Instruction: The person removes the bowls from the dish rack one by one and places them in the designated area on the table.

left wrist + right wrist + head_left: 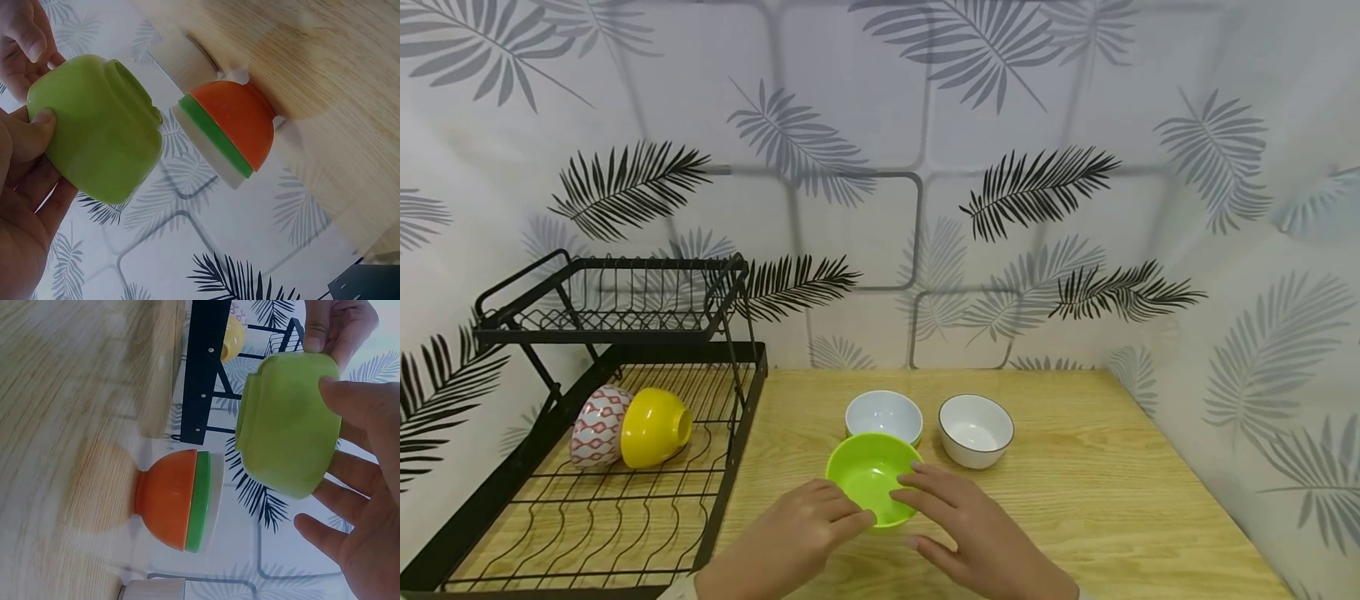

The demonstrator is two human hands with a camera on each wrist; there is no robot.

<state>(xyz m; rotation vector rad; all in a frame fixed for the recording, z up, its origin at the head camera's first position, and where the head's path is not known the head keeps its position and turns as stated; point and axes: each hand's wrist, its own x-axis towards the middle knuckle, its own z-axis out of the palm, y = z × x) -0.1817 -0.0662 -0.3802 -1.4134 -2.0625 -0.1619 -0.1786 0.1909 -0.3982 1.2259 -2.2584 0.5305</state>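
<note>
1. Above the tabletop [1135,483], on the near side of a stack of bowls [883,414], a green bowl [865,475] is held up by the hands.
2. The left hand's [797,533] grip pinches its near-left rim, thumb against fingers. The right hand's [973,533] grip is loose, fingers spread over the right rim; whether its thumb presses, I cannot tell.
3. It looks light, stiff and smooth, probably best held at opposite rims.
4. Its mouth faces up, foot downward; being round, it has no long axis.
</note>
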